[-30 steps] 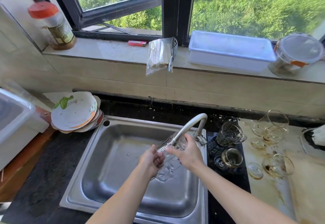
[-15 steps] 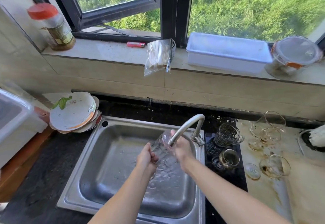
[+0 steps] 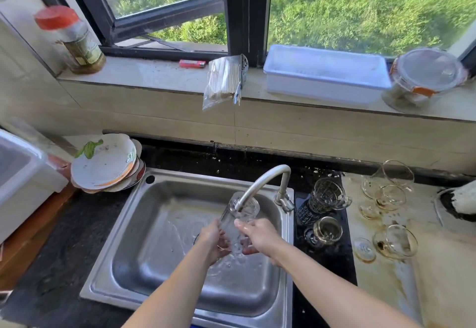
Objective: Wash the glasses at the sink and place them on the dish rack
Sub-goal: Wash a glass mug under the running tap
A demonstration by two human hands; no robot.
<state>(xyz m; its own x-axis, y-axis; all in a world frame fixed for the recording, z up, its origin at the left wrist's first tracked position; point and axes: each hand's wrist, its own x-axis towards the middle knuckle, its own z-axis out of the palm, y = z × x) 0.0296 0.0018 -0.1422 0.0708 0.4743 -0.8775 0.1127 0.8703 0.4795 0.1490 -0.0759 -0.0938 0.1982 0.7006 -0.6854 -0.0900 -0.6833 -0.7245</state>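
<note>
A clear tall glass (image 3: 240, 215) is tilted under the curved tap (image 3: 262, 180) over the steel sink (image 3: 154, 224), its mouth at the spout with water running into it. My left hand (image 3: 215, 241) grips its lower left side and my right hand (image 3: 258, 236) holds its lower right side. Two patterned glass mugs (image 3: 323, 200) and a small gold-rimmed glass (image 3: 327, 229) stand on the black counter right of the tap. Several stained round glasses (image 3: 386, 193) lie further right on the pale board.
Dirty plates (image 3: 105, 164) are stacked at the sink's back-left corner. A white bin (image 3: 23, 173) stands at the left. On the windowsill sit a white tray (image 3: 324, 75), a lidded jar (image 3: 425, 77), a bag of sticks (image 3: 224, 80) and a red-capped jar (image 3: 72, 39).
The glass has swung more upright, with its mouth up at the spout. Both hands have slid down toward its base. Water runs over the glass.
</note>
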